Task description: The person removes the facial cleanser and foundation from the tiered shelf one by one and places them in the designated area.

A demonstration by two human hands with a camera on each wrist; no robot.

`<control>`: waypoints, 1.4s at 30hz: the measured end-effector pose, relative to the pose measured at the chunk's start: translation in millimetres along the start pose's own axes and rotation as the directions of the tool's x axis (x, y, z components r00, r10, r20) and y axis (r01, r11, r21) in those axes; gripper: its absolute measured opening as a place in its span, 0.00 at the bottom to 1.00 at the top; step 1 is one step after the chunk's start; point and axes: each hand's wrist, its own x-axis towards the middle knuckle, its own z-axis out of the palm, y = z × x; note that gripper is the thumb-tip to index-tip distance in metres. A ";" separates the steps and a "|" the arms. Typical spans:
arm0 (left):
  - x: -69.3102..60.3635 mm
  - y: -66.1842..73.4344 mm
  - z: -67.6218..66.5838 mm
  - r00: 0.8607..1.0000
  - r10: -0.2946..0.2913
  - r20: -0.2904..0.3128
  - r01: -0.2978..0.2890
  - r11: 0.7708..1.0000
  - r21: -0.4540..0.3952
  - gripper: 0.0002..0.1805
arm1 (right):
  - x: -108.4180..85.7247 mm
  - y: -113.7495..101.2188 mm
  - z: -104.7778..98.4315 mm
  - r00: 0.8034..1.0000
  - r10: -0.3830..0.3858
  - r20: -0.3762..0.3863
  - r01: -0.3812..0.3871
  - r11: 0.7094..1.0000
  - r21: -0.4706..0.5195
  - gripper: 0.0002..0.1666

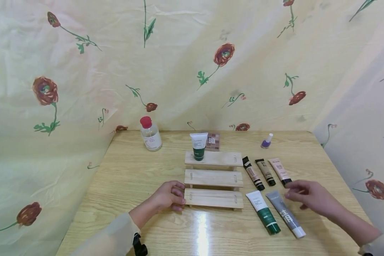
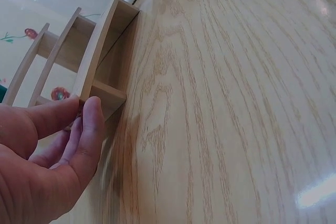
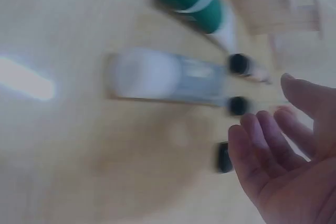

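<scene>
A three-step wooden display rack stands mid-table. My left hand pinches the left end of its lowest step between thumb and fingers, as the left wrist view also shows. On the top step a white-and-green squeeze tube stands upright on its cap. My right hand hovers, fingers loosely bent and holding nothing, near the black cap of a pink BB cream tube. Close by lie a grey squeeze tube and another white-and-green tube. In the right wrist view the grey tube looks blurred.
Right of the rack lie a slim black-banded tube and a small beige tube. Behind the rack is an eyeshadow palette, partly hidden. A red-capped bottle stands back left, a purple nail polish bottle back right.
</scene>
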 end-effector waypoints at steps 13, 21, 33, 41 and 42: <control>-0.5 -1.0 -1.2 1.000 0.017 -0.002 -0.017 1.000 0.004 0.27 | 68.9 -126.3 -5.0 0.921 -0.372 -0.116 0.355 0.924 -0.144 0.24; 1.0 -4.7 0.3 1.000 0.014 -0.001 -0.014 1.000 -0.012 0.28 | 105.6 -188.8 29.2 0.897 -0.442 -0.033 0.438 0.896 -0.074 0.28; 2.1 -3.7 0.3 1.000 0.014 0.003 -0.014 1.000 -0.009 0.27 | 134.6 -215.8 68.1 0.894 -0.449 -0.012 0.449 0.892 0.047 0.26; 1.3 -1.5 -0.4 1.000 0.003 0.001 -0.003 1.000 -0.003 0.27 | 137.5 -222.1 79.4 0.906 -0.421 -0.040 0.423 0.900 0.105 0.25; 1.1 -1.2 -0.2 1.000 0.004 0.001 -0.004 1.000 -0.004 0.27 | 137.1 -223.3 79.9 0.907 -0.419 -0.043 0.421 0.900 0.114 0.25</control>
